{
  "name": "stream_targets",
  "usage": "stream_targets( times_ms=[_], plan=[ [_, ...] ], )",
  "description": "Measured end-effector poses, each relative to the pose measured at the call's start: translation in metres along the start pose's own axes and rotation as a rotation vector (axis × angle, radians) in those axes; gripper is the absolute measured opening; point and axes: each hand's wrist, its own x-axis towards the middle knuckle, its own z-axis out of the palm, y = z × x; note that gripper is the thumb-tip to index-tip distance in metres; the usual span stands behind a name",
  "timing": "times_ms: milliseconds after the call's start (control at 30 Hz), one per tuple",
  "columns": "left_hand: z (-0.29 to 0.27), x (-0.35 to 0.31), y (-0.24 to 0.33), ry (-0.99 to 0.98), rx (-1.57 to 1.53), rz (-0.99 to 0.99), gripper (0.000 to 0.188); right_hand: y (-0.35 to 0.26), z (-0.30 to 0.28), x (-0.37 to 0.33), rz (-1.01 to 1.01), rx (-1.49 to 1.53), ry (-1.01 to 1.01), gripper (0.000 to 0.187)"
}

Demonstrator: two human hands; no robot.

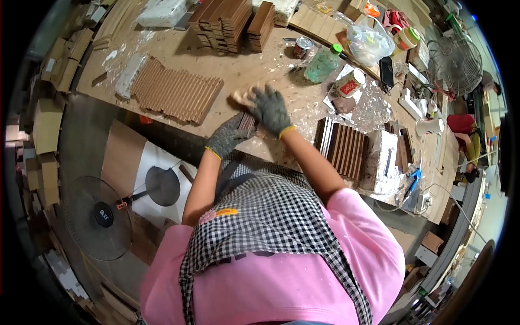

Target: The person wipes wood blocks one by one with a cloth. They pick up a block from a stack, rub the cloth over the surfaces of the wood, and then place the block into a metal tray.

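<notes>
Both my hands wear dark grey work gloves with yellow cuffs. My left hand is closed on a short dark brown wooden piece near the table's front edge. Just beyond it and to the right, my right hand has its fingers bent over a tan crumpled piece, maybe a rag; much of that grip is hidden under the glove. On the left lies a slanting row of brown wooden strips. Dark strips with pale edges stand side by side at the right.
Stacked brown boards stand at the back of the worktable. A green-capped bottle, a tin, a paper cup and a phone are to the right. Fans stand at left and far right.
</notes>
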Motion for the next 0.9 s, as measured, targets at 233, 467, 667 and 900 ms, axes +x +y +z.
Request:
stream_targets(
  times_ms=[233, 467, 667, 900],
  plan=[
    [-0.046, 0.027, -0.040, 0.107, 0.639, 0.181, 0.055, 0.039, -0.006, 0.063, 0.335, 0.310, -0.149, 0.032],
    [-0.076, 0.092, -0.103, 0.379, -0.192, -0.100, 0.033, -0.069, -0.038, -0.034, -0.136, 0.469, -0.084, 0.049],
    [-0.018, 0.039, -0.024, 0.202, -0.590, -0.045, 0.035, 0.028, -0.098, -0.094, 0.412, 0.248, -0.042, 0.025],
    [-0.054, 0.071, -0.068, -0.030, -0.639, -0.073, 0.031, 0.086, -0.181, -0.178, 1.072, 0.413, 0.144, 0.030]
  ],
)
